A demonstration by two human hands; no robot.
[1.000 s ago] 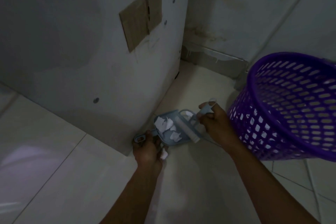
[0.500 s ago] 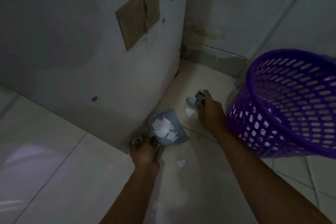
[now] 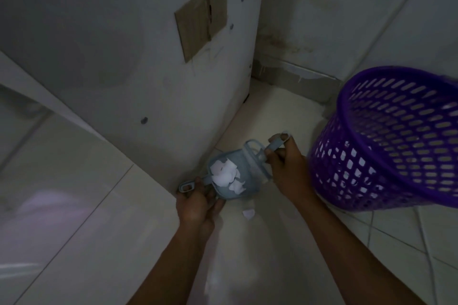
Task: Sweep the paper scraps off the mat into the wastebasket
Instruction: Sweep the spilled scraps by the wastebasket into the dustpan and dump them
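Change since half a second ago: brush (image 3: 273,146) had come back from the floor beyond the pan to the pan's mouth; the scrap that lay out there was no longer visible.
Dustpan (image 3: 249,168): on the floor at the foot of the wall panel (image 3: 111,69), long axis running from its handle at lower left to its mouth at upper right, mouth turned toward the right hand.
Paper scraps (image 3: 225,176): a white heap inside the pan, toward its handle end.
Loose scrap (image 3: 248,213): on the floor outside the pan, on the person's side of it, between the two wrists and touching neither.
Left hand (image 3: 198,205): fingers curled round the pan's handle, its end loop sticking out past the knuckles.
Right hand (image 3: 287,171): closed round the brush handle, brush head lying across the pan's mouth; bristles too dim to make out.
Wastebasket (image 3: 376,176): purple lattice, tilted, just beside the right hand on its far right; well apart from the left hand.
Mat: edges could not be told in this light.
Relation for next move (judgement): loose scrap sat behind the pan's mouth, so brush or pan would need turning toward the person; otherwise the pan had to travel rightward, past the right hand, to reach the basket.
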